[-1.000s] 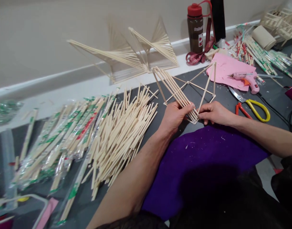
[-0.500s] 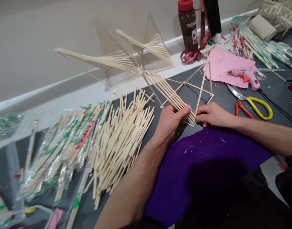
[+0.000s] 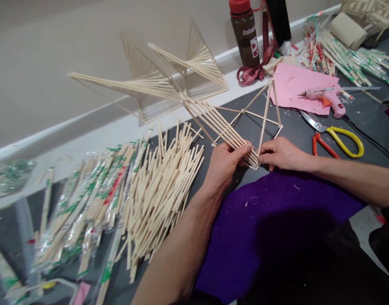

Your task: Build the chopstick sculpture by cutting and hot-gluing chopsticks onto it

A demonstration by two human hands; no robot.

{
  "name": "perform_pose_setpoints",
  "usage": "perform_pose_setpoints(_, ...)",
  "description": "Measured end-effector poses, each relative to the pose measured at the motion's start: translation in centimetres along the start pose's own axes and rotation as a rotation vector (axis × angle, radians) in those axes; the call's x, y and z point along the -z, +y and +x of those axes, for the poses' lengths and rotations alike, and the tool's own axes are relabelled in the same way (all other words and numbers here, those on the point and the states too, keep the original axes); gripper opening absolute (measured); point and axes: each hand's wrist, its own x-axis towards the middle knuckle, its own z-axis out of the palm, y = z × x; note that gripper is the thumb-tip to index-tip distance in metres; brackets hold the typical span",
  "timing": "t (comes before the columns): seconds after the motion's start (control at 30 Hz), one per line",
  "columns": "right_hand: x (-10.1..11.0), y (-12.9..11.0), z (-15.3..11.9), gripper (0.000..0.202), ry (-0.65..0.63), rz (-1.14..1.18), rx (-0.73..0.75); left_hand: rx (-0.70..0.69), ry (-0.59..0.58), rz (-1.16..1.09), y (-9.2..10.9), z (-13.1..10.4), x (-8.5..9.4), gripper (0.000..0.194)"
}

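Observation:
A structure of joined wooden chopsticks spreads across the grey table, with fanned wings at the back left and a triangular frame at the right. My left hand is closed around a row of parallel sticks near their front end, thumb on top. Just right of it, my right hand pinches at the corner where a slanting stick meets the end of that row. The fingertips partly hide the joint. Left of my left hand lies a heap of loose chopsticks.
Wrapped chopsticks lie at the left. A pink glue gun rests on a pink sheet, near scissors with red and yellow handles. Behind stand a bottle and a dark phone-like slab. Purple cloth covers the near edge.
The camera view has shifted slightly, so the background sits a little further left. Both hands keep their hold at the front corner of the stick structure.

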Motion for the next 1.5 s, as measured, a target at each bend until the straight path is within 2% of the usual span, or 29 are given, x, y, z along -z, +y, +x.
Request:
perform_pose_setpoints(0.27,0.1,0.0,0.0,0.012,0.007,-0.015,0.018,-0.005,0.019,0.048,0.0,0.1,0.2,0.025)
perform_pose_setpoints(1.17,-0.2,0.5,0.1,0.011,0.024,-0.032,0.06,-0.015,0.044,0.009,-0.9,0.2,0.3,0.023)
perform_pose_setpoints(1.5,-0.5,1.2,0.3,0.012,0.021,-0.063,0.081,0.001,0.034,0.04,-0.4,-0.3,0.3,0.024)
